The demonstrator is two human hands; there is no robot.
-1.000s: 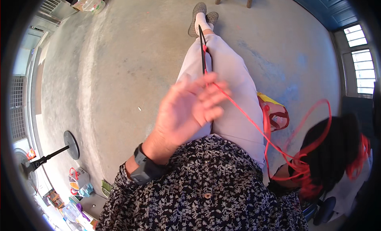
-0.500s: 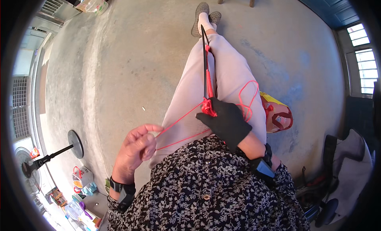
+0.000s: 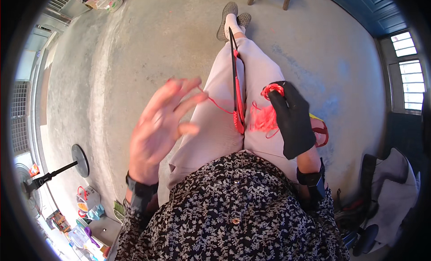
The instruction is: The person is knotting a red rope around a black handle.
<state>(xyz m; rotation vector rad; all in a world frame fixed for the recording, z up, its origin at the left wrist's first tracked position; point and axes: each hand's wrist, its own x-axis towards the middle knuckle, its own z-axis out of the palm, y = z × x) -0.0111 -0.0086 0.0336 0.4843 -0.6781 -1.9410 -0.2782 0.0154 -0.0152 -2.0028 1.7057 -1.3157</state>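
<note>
Fingers [image 3: 186, 103] splayed on bare left hand [image 3: 155, 122]; gloved right hand [image 3: 294, 119] clenched on red cord coil [image 3: 272, 89]

Clock centred on the lap, 12 toward the feet. Left hand at 10, in mid-air and motion-blurred: digits fanned, thumb well apart from them. A thin red strand [image 3: 220, 105] meets its fingertips; cannot tell whether it is caught there. Strand runs toward 4 from that hand to the long black implement [image 3: 234, 72], red cord wound along its near part, lying lengthwise between the legs, narrow tip at 12.

Right hand between 2 and 3, black glove on, thumb and fingers pinching the small coil at 1. Beside the glove, on its 9 o'clock side, a loose red tangle [image 3: 263, 117], blurred, over the thigh.

Dark wristband [image 3: 142, 189] on the left wrist; another device, bluish-grey, on the right.

Farther out: pale trousers [image 3: 215, 135] beneath the work, patterned shoes [image 3: 228, 19] at 12, wooden stool legs [image 3: 286, 0] just past 12. Red and yellow bag [image 3: 320, 133] at 3, partly behind the glove. Grey padded seat [image 3: 393, 193] near 4. Black round base [image 3: 81, 161] of a standing fan [image 3: 30, 184] close to 9. Concrete floor [image 3: 139, 45] all round.
</note>
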